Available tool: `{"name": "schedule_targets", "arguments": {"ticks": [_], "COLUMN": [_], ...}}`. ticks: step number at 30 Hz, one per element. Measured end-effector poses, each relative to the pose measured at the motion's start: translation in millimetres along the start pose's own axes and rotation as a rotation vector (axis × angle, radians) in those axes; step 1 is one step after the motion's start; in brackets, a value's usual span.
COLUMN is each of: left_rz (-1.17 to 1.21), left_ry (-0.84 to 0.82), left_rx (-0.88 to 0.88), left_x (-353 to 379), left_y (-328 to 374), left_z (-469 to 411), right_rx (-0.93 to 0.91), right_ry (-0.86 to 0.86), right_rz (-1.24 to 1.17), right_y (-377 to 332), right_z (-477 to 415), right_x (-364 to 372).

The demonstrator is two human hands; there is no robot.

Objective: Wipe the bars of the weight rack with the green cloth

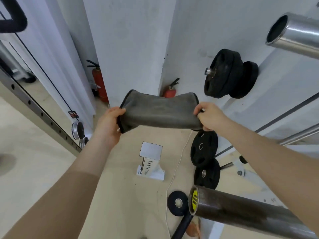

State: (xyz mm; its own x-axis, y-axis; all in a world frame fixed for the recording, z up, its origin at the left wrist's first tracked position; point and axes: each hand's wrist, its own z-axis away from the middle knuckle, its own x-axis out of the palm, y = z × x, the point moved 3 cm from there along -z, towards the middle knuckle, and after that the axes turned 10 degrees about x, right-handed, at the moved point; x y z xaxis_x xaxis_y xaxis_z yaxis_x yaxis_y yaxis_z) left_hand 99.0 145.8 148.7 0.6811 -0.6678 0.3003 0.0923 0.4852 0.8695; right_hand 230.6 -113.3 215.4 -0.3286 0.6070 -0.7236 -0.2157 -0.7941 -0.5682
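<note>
In the head view, the cloth [160, 112] was held in the air between both hands, stretched out flat and touching none of the bars. It looked grey more than green in this light, with a dark stitched edge, though it was probably the task's cloth. The left hand [108, 125] gripped its left end with the fingers curled over the hem. The right hand [209, 116] pinched the right end between thumb and fingers. Holding it taut by both ends seemed a way to open or refold it, so that a broad face would meet the metal.

3 bars showed on the right. A chrome bar [296, 35] jutted in at the top with its hollow end toward the camera. A thinner chrome rod [302, 135] ran behind the right forearm. A dark bar [241, 209] lay nearest, low in the frame below that arm. Wiping did not look to have begun, and the dark bar seemed the easiest reach.

Black weight plates [224, 73] hung on a peg by the wall, more plates [203, 149] stood on the floor below, and 2 red fire extinguishers [98, 81] stood at the wall's foot.
</note>
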Motion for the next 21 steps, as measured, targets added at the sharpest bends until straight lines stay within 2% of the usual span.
{"name": "schedule_targets", "arguments": {"ticks": [2,5,9,13,17,21], "left_rz": [-0.059,-0.263,-0.501,-0.648,-0.796,-0.842], "left_ry": [0.103,0.207,0.173,0.106,0.018,-0.043], "left_rx": [-0.036,-0.065,-0.095,-0.097,-0.104,0.002], "left_x": [-33,-80,-110,-111,-102,-78], "left_y": [-41,-105,-172,-200,-201,-182], "left_z": [-1,-7,-5,-4,4,25], "right_rx": [0.140,0.220,0.289,0.368,0.370,0.329], "right_ry": [-0.220,-0.481,-0.698,-0.760,-0.776,-0.777], "right_rz": [0.086,0.199,0.308,0.351,0.393,0.404], "right_y": [27,60,91,114,117,100], "right_z": [0,-1,-3,-4,-1,10], "right_x": [35,82,120,127,107,68]}}
